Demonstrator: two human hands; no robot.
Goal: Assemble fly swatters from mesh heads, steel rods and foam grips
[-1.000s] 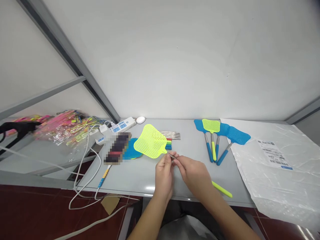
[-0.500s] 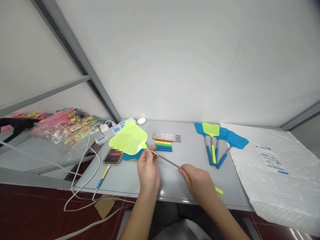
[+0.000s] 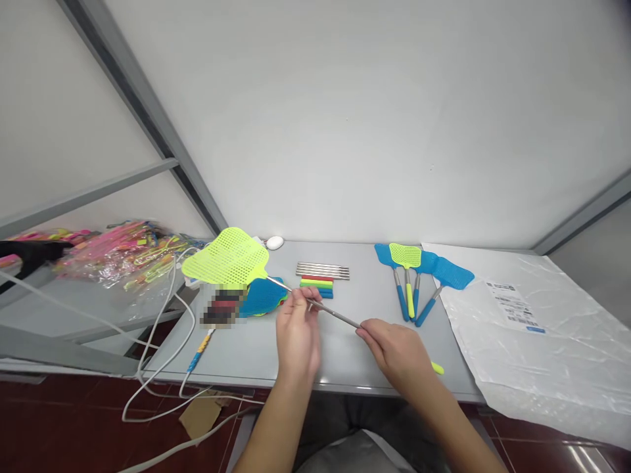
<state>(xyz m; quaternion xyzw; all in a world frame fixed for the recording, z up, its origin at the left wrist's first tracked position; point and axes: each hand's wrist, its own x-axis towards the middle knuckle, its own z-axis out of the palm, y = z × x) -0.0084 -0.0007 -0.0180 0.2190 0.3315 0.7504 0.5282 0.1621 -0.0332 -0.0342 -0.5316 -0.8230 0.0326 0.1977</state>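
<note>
A yellow-green fly swatter point(image 3: 227, 259) with a perforated head and a thin metal rod is held across my front, its head to the left. My left hand point(image 3: 298, 338) pinches the rod at about its middle. My right hand point(image 3: 397, 355) grips the rod's right end, which its fingers hide. Under and behind the held swatter lies a stack of blue swatter heads point(image 3: 263, 297). Beyond my hands are several metal rods point(image 3: 323, 270) in a row, with red, green and blue handle sleeves point(image 3: 316, 287) beside them. A yellow-green sleeve point(image 3: 437, 368) shows partly behind my right hand.
Several swatters with handles point(image 3: 411, 289) lie fanned out at the right. Beside them, a white plastic mailer point(image 3: 542, 355) hangs over the table's front edge. At the left are a pixelated item point(image 3: 223, 307), white cables point(image 3: 167, 315) and plastic-wrapped colourful items point(image 3: 133, 249).
The swatter head has moved left, away from my left hand, and more rod shows between them. My left hand now pinches farther along the rod. The view has shifted slightly.
</note>
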